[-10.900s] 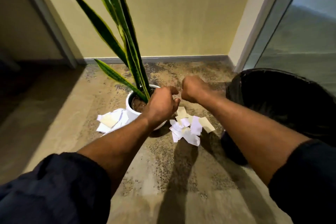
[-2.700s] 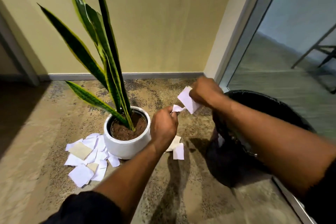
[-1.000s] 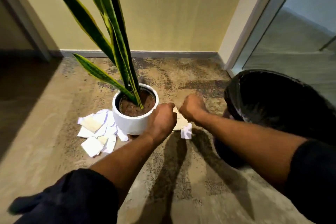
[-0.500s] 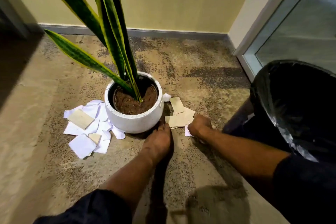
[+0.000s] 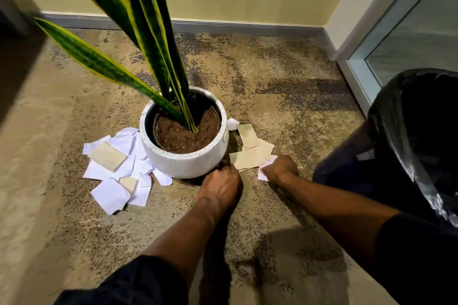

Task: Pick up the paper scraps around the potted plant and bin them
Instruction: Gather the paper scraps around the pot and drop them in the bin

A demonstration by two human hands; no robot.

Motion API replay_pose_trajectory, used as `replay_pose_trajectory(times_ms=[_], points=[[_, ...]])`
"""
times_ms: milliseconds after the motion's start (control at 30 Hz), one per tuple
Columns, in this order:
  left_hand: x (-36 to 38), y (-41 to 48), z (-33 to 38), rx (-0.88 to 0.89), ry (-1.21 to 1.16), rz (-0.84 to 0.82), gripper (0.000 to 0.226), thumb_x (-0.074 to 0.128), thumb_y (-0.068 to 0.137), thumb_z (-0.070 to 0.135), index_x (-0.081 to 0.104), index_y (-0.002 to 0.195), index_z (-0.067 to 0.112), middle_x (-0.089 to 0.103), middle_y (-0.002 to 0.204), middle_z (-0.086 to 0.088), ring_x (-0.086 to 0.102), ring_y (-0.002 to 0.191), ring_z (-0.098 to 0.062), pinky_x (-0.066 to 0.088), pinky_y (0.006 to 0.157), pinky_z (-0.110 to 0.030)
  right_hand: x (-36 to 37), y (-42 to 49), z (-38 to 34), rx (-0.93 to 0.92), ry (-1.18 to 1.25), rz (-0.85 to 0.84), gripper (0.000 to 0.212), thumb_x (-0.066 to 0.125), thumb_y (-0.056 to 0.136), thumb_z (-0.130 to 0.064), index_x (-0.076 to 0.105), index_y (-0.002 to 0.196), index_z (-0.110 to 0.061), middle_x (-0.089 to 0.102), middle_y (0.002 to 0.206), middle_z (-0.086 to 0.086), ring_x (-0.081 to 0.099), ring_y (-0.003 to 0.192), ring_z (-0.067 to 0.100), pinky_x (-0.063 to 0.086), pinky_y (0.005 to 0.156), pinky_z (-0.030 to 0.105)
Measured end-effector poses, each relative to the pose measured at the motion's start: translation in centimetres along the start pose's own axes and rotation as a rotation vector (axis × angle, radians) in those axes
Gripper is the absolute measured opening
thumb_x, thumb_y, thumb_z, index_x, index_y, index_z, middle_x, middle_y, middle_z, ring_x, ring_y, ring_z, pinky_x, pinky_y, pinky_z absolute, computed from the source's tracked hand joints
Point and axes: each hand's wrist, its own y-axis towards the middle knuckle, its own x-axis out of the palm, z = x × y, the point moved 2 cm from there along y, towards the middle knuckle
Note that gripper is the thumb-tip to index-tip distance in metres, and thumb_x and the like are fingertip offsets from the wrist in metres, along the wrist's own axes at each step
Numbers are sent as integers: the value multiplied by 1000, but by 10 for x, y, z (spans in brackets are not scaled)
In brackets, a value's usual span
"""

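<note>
Head view, the only view supplied. The left hand (image 5: 221, 187) was down on the carpet (image 5: 285, 96) against the front base of the white pot (image 5: 184, 161), fingers curled under and hidden; whether it held anything could not be determined. The right hand (image 5: 280, 168) was also at floor level, fingers bent down onto a white scrap (image 5: 262, 174), which showed only as a narrow strip at the left edge of the knuckles. It appeared pinned or pinched rather than lifted, though the grip itself was obscured.

The tan scraps (image 5: 249, 153) lay directly beyond and between the two hands, overlapping one another, their nearest edge touching the left fingertips and just beside the right. The stack ran away from the hands toward the pot's right side. Both hands were about equally near; the right was on the side of the lined bin (image 5: 421, 146), which stood to that hand's right.

The larger heap (image 5: 116, 171), white pieces with a few tan ones, lay flat and fanned on the far side of the pot from both hands, nearer the left. All scraps looked thin, torn-edged and uncrumpled.
</note>
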Motion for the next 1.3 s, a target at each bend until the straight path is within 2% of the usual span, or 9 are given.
replay_pose_trajectory(times_ms=[67, 267, 467, 667, 767, 900, 1100, 1200, 1300], points=[[0, 0, -1, -7, -38, -11, 34, 54, 90, 10, 54, 122, 1, 67, 112, -17, 69, 95, -34, 57, 79, -43, -1, 2, 1, -1, 28, -24, 44, 75, 81, -21, 65, 121, -6, 68, 118, 14, 67, 103, 27, 51, 74, 26], [-1, 0, -5, -35, -104, -5, 22, 47, 93, 6, 55, 114, 5, 69, 110, -18, 68, 97, -37, 54, 80, -45, 0, 2, 3, -7, 8, -37, 40, 67, 86, -18, 61, 121, 0, 65, 120, 18, 64, 106, 33, 56, 84, 36], [-3, -7, -1, -44, -144, -7, 22, 46, 95, 9, 52, 116, 6, 68, 113, -16, 69, 99, -34, 54, 81, -42, -4, -3, 1, 29, -4, 14, 50, 65, 87, -14, 42, 129, -1, 58, 128, 19, 58, 115, 35, 50, 86, 37], [-6, -14, 2, -62, -197, -39, 22, 50, 96, 11, 54, 117, 6, 68, 113, -14, 69, 99, -32, 55, 83, -42, -10, -5, 1, -12, -28, -41, 41, 68, 86, -18, 59, 122, -1, 63, 123, 18, 62, 110, 33, 51, 81, 32], [-7, -15, 2, -74, -218, -59, 21, 49, 96, 10, 54, 116, 6, 67, 114, -15, 69, 100, -33, 54, 83, -42, -9, -10, -1, -14, -30, -51, 40, 67, 87, -18, 60, 122, -1, 63, 123, 18, 62, 109, 33, 51, 80, 31], [-11, -11, 1, -79, -217, -104, 23, 52, 92, 9, 56, 115, 5, 67, 114, -18, 67, 103, -36, 52, 86, -43, -9, -14, -1, -32, -1, -55, 36, 64, 87, -19, 61, 119, -1, 65, 119, 18, 64, 103, 33, 48, 67, 27], [-14, -5, 0, -56, -233, -162, 26, 57, 91, 12, 62, 116, 7, 67, 118, -15, 66, 106, -31, 53, 91, -41, -24, -25, -5, -38, 26, -32, 34, 61, 88, -20, 63, 116, -1, 64, 121, 18, 62, 108, 34, 53, 82, 34], [-15, -10, 4, -67, -285, -151, 27, 48, 94, 13, 62, 116, 9, 65, 119, -15, 65, 106, -29, 52, 88, -40, -30, -34, -5, -58, 3, 26, 34, 60, 90, -25, 63, 115, -3, 65, 119, 16, 63, 104, 32, 46, 73, 28], [-17, -22, 10, -64, -315, -97, 21, 50, 95, 20, 64, 108, 13, 67, 110, -12, 66, 95, -25, 54, 81, -36, -34, -46, -9, -123, -44, 72, 28, 59, 89, -24, 64, 110, -6, 66, 113, 13, 61, 89, 29, 41, 66, 26]])
